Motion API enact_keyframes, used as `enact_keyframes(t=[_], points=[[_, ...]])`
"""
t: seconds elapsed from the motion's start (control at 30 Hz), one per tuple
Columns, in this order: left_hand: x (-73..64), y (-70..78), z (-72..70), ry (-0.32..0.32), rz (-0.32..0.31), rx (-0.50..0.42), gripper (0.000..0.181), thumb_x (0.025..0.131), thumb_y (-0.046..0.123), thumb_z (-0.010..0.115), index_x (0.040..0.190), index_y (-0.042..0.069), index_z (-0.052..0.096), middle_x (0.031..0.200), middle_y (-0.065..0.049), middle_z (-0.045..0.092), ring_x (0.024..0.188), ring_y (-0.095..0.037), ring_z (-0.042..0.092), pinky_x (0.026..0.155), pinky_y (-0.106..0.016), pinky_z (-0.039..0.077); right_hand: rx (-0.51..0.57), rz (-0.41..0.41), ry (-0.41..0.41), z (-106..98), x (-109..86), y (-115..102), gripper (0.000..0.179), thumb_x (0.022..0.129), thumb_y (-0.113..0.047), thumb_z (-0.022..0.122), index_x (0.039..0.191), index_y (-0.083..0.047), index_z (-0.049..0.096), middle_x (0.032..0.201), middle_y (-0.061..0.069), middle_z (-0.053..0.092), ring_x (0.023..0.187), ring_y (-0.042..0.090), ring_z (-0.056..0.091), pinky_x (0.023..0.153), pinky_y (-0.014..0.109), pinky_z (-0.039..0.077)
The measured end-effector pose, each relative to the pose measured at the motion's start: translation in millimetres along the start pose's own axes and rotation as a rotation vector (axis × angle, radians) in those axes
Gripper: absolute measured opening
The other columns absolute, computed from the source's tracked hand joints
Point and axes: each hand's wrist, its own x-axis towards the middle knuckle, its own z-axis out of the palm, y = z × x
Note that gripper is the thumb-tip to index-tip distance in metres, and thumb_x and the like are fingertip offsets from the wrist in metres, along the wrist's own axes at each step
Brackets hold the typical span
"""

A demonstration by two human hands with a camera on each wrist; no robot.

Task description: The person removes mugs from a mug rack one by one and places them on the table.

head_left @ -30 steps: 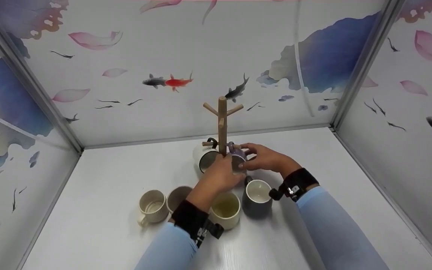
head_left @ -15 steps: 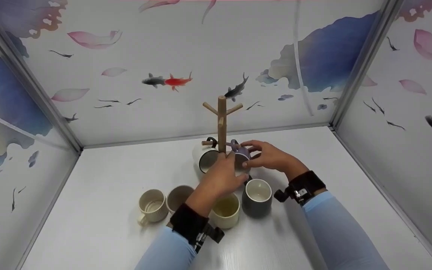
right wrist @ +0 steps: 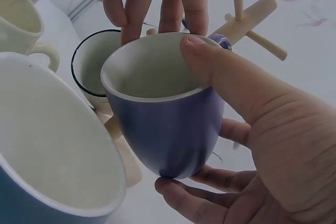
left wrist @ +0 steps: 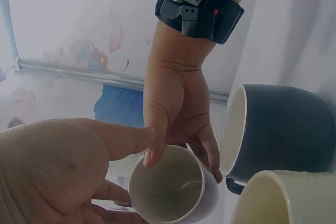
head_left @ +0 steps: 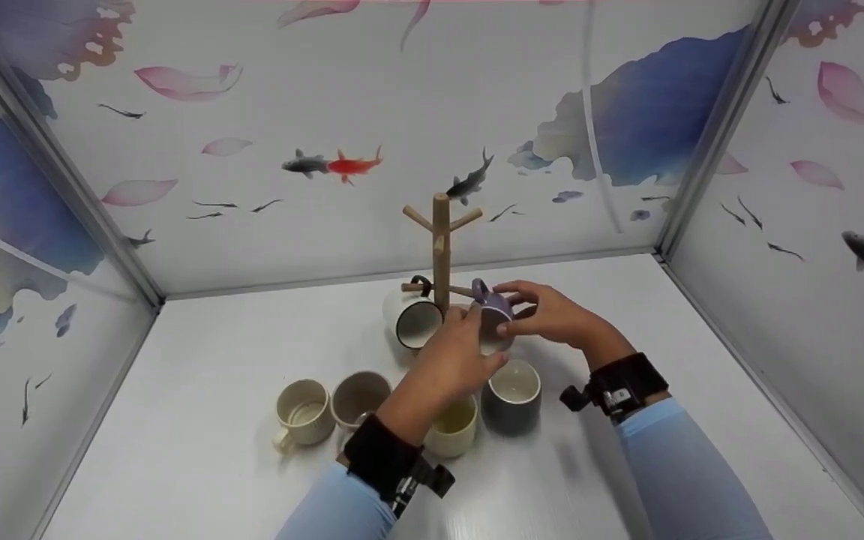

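My right hand point(head_left: 558, 319) grips a small purple mug point(right wrist: 163, 129), thumb on its rim and fingers round its lower side and base. The mug tilts with its mouth towards me, at the right lower peg of a wooden mug tree point(head_left: 442, 259). Its handle is by the peg's tip; whether the peg still passes through it, I cannot tell. My left hand point(head_left: 451, 360) reaches in from the left, its fairly straight fingers point(right wrist: 137, 11) at the mug's rim. On the left lower peg a white mug point(head_left: 400, 309) with black rim hangs by its black handle.
In front of the tree stand a dark grey mug point(head_left: 511, 412), a pale yellow mug point(head_left: 453, 444) partly under my left wrist, a greyish-beige mug point(head_left: 343, 401) and a cream mug point(head_left: 304, 427). A patterned wall point(head_left: 327, 90) rises behind.
The purple mug has moved right, away from the tree's post, with its handle sliding out along the peg. Both hands have shifted right with it. The white mug stays hanging.
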Motion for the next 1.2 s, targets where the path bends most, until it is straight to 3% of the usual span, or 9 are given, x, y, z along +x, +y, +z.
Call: enact_keyframes(t=[0.3,0.47,0.63,0.73,0.93,1.07,1.2], points=[[-10.6,7.2,2.8,0.075,0.115,-0.066,0.098,0.1,0.034,0.09,0.177,0.005,0.036,0.171,-0.019,0.049,0.158,-0.032,0.055,0.129,-0.047,0.05,0.071,-0.022,0.02,-10,-22.0,-1,0.081,0.099,-0.034,0.086,0.169,-0.011,0.052,0.161,0.028,0.059,0.149,0.044,0.061,0.116,0.051,0.058],[-17.0,8.6,3.9,0.182,0.181,-0.117,0.105,0.095,0.023,0.095,0.179,0.012,0.034,0.171,-0.013,0.051,0.16,-0.029,0.054,0.13,-0.046,0.049,0.178,-0.071,0.017,-17,-34.3,-8,0.073,0.102,-0.033,0.079,0.166,-0.006,0.054,0.151,0.023,0.067,0.13,0.029,0.072,0.109,0.046,0.063],[-20.5,6.6,4.4,0.316,0.259,-0.135,0.102,0.091,0.016,0.097,0.176,0.011,0.041,0.167,-0.012,0.057,0.157,-0.03,0.057,0.131,-0.047,0.048,0.26,-0.095,0.02,-17,-45.3,-19,0.074,0.107,-0.043,0.073,0.164,0.001,0.055,0.14,0.011,0.071,0.118,0.021,0.076,0.101,0.041,0.066],[-21.5,2.0,5.5,0.395,0.302,-0.16,0.1,0.087,0.017,0.1,0.172,0.009,0.047,0.163,-0.013,0.061,0.152,-0.031,0.061,0.127,-0.047,0.052,0.334,-0.089,0.012,-14,-49.4,-29,0.08,0.108,-0.047,0.072,0.163,0.007,0.052,0.134,0.011,0.071,0.112,0.02,0.077,0.096,0.036,0.069],[-22.7,-8.5,8.9,0.51,0.355,-0.24,0.097,0.086,0.025,0.102,0.167,0.007,0.054,0.159,-0.015,0.064,0.147,-0.032,0.064,0.12,-0.05,0.058,0.455,-0.126,-0.05,-1,-54.1,-51,0.073,0.115,-0.048,0.06,0.158,0.009,0.052,0.124,0.007,0.071,0.103,0.018,0.081,0.091,0.035,0.071],[-26.2,-15.7,10.8,0.546,0.37,-0.302,0.097,0.087,0.031,0.102,0.167,0.007,0.053,0.158,-0.013,0.065,0.147,-0.03,0.066,0.12,-0.05,0.058,0.475,-0.156,-0.084,10,-57.0,-62,0.073,0.117,-0.054,0.053,0.154,0.009,0.054,0.121,0.007,0.073,0.102,0.017,0.082,0.089,0.037,0.071],[-31.5,-22.8,12.4,0.567,0.387,-0.359,0.099,0.085,0.036,0.103,0.166,0.006,0.055,0.156,-0.012,0.067,0.147,-0.028,0.067,0.123,-0.052,0.056,0.449,-0.176,-0.103,19,-62.4,-68,0.086,0.116,-0.068,0.05,0.148,0.012,0.056,0.116,0.004,0.078,0.099,0.016,0.083,0.085,0.036,0.072]])
